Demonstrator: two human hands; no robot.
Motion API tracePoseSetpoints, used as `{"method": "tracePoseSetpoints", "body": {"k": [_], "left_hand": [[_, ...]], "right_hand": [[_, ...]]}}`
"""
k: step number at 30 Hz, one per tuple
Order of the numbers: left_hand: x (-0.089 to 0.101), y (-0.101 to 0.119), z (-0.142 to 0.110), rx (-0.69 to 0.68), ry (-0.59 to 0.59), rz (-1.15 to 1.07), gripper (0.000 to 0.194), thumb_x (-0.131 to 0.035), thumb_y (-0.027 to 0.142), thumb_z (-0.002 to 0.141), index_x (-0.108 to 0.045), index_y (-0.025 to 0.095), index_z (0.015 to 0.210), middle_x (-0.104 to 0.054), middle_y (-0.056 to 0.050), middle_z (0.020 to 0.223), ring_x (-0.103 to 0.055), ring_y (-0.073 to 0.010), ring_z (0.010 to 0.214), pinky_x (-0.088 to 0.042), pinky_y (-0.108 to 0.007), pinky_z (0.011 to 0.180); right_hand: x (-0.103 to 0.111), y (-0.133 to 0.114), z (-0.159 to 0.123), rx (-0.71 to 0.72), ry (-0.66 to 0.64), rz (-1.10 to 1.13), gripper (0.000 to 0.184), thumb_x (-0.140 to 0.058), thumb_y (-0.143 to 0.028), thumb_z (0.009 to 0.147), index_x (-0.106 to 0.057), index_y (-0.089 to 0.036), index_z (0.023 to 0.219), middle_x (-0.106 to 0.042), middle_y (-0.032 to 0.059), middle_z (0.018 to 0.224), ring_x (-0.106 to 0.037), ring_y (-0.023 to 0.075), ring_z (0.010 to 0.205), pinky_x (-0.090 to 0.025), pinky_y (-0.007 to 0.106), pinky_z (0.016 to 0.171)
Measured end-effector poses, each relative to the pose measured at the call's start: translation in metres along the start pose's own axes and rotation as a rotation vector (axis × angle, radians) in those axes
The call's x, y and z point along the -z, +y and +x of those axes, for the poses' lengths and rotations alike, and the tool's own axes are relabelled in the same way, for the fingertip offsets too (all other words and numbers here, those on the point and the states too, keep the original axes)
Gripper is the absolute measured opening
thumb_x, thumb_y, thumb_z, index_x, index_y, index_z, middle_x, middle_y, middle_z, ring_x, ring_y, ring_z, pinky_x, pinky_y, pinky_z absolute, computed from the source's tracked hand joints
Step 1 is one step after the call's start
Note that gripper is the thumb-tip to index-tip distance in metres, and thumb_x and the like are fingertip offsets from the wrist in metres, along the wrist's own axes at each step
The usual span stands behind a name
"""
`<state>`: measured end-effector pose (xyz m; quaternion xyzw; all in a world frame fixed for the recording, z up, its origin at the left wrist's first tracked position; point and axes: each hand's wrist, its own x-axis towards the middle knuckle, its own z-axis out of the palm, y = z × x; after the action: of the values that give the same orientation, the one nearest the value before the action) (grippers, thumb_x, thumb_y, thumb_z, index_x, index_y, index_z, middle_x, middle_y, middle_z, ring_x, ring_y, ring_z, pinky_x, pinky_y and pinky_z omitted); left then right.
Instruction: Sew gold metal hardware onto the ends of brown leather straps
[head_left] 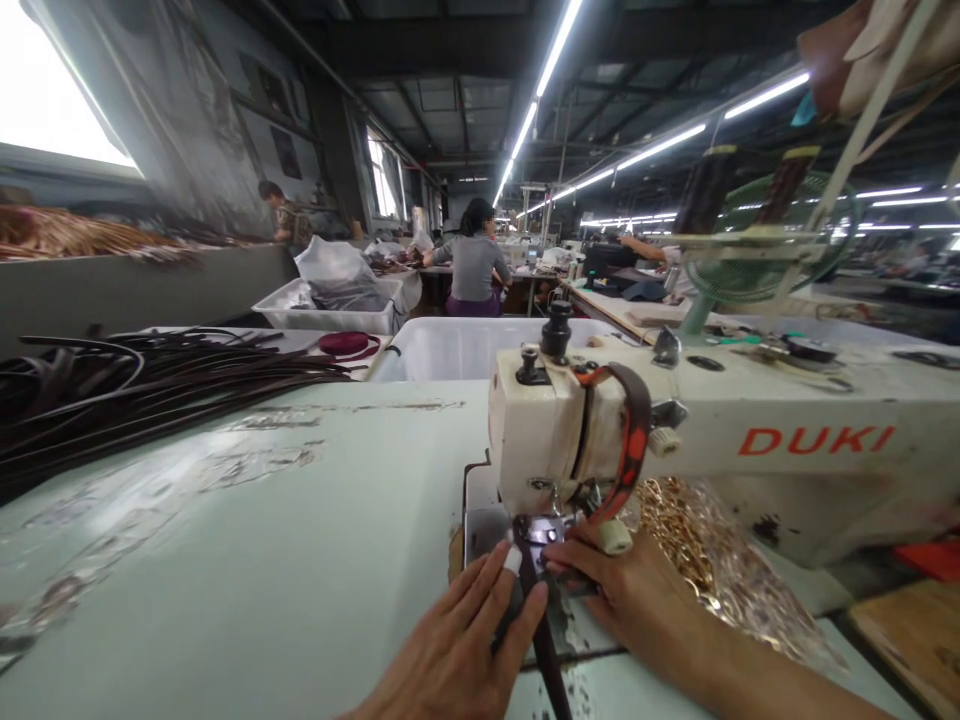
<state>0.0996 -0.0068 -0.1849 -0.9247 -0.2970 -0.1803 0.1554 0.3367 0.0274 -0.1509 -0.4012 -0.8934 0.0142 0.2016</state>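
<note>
A dark brown leather strap (550, 655) runs from the front edge up under the head of the white sewing machine (525, 430). My left hand (469, 630) has it between the thumb and the fingers, close to the needle area; one finger wears a white wrap. At the right of the shiny metal presser area (544, 533), my right hand (626, 580) has its fingers closed together. What lies between those fingertips is hidden. A band with red patches (634, 430) loops down the front of the machine head.
Dark strips (150, 390) lie piled on the left of the pale green table (300, 560). A plastic bag of gold metal chain (697, 550) sits under the machine arm. White bins (450, 345) stand behind the table; a green fan (772, 240) and seated people (472, 262) are farther back.
</note>
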Motion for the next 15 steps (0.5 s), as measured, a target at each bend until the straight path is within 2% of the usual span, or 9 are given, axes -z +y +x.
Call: {"method": "tracePoseSetpoints", "body": {"k": [3,5,8,11,15], "left_hand": [[0.009,-0.001,0.004,-0.044,-0.007,0.063,0.048,-0.040,0.010,0.089,-0.039,0.012,0.136,-0.058,-0.018,0.125,-0.040,-0.0299,0.129,-0.044,-0.039,0.099],[0.005,-0.002,0.004,-0.061,0.026,0.112,0.045,-0.039,0.012,0.090,-0.041,0.012,0.135,-0.060,-0.017,0.121,-0.045,-0.0304,0.125,-0.047,-0.039,0.095],[-0.011,-0.002,0.000,-0.042,0.095,0.133,0.045,-0.037,0.011,0.090,-0.041,0.013,0.135,-0.060,-0.017,0.121,-0.042,-0.0317,0.127,-0.047,-0.040,0.096],[-0.022,-0.001,-0.004,-0.027,0.104,0.125,0.046,-0.038,0.013,0.091,-0.039,0.013,0.137,-0.058,-0.017,0.124,-0.035,-0.0325,0.131,-0.045,-0.041,0.098],[-0.015,-0.003,-0.004,-0.041,0.094,0.140,0.045,-0.039,0.015,0.093,-0.039,0.016,0.138,-0.061,-0.013,0.121,-0.044,-0.0283,0.126,-0.045,-0.037,0.098]], "right_hand": [[0.001,-0.001,0.000,0.000,-0.031,-0.030,0.043,-0.053,-0.004,0.075,-0.063,-0.029,0.108,-0.066,-0.0001,0.098,-0.062,0.0217,0.087,-0.049,0.035,0.076],[0.001,-0.002,-0.001,-0.019,-0.069,-0.037,0.048,-0.052,-0.001,0.072,-0.061,-0.030,0.109,-0.066,-0.0012,0.098,-0.062,0.0211,0.086,-0.049,0.034,0.075],[0.002,-0.004,-0.001,-0.049,-0.112,-0.043,0.052,-0.051,0.000,0.070,-0.059,-0.032,0.110,-0.066,-0.0019,0.100,-0.062,0.0203,0.086,-0.048,0.033,0.075],[0.001,-0.004,-0.001,-0.068,-0.135,-0.070,0.047,-0.052,-0.003,0.073,-0.059,-0.031,0.110,-0.066,-0.0001,0.099,-0.062,0.0211,0.086,-0.047,0.033,0.074],[-0.001,-0.004,-0.001,-0.064,-0.119,-0.079,0.043,-0.054,-0.004,0.074,-0.060,-0.030,0.109,-0.066,0.0006,0.098,-0.063,0.0188,0.082,-0.045,0.029,0.073]]}}
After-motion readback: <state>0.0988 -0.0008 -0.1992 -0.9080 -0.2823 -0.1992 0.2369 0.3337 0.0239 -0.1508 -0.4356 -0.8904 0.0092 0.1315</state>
